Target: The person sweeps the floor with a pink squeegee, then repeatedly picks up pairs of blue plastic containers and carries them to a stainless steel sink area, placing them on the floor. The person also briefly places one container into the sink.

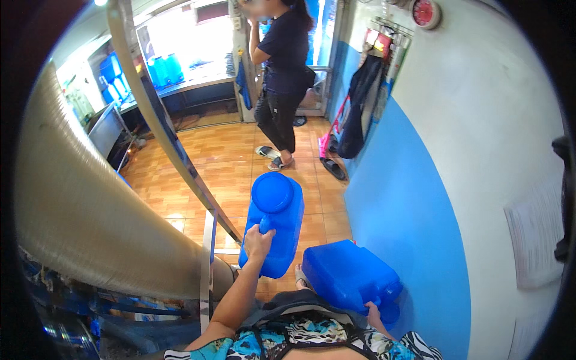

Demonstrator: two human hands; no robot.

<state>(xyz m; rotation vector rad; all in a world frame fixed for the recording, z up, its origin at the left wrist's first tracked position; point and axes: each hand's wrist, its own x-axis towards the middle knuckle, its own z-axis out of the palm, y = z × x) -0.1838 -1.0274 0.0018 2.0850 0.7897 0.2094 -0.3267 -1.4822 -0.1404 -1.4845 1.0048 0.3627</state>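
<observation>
My left hand is closed round the handle of a blue water jug, a flat slab-shaped one with a wide round cap at its far end. That jug hangs in front of me above the tiled floor. Low on my right, my right hand grips a second blue jug by its handle. This one is tilted, its cap end near my hip and its broad side up, close beside the blue part of the wall. The fingers of the right hand are partly hidden by the jug.
Ahead stands a person in dark clothes and sandals. A metal door frame post and a large pale cylinder are at my left. Along the right wall hang dark cloths, with a pink dustpan or broom and slippers below.
</observation>
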